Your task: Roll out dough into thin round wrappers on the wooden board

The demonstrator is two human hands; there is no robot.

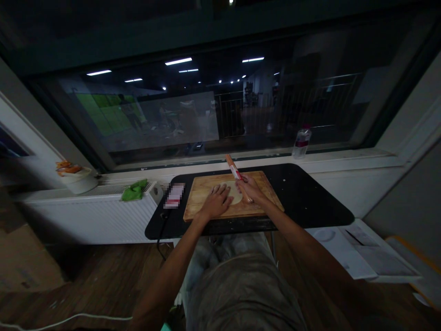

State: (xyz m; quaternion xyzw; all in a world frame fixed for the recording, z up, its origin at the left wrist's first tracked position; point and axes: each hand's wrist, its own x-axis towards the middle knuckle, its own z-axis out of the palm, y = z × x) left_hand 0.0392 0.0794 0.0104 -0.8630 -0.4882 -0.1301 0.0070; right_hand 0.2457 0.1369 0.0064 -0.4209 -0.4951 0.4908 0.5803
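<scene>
The left hand (216, 202) lies open on the dough (231, 193) mid-board; the right hand (248, 187) grips the rolling pin (237, 177), which may tear the thin dough

Two hands (both on the board), left hand (217, 201), right hand (250, 187), one rolling pin (237, 176), one dough round (234, 193), one cutting board (203, 193), one water bottle (302, 142) at 1 o'clock, one green cloth (134, 190) at 9 o'clock.

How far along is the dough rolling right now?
Done: the dough lies flattened as a pale round on the board. In hand: the left hand rests flat on it, while the right hand grips the rolling pin, angled over its far edge. Left: how thin it is cannot be judged.
</scene>
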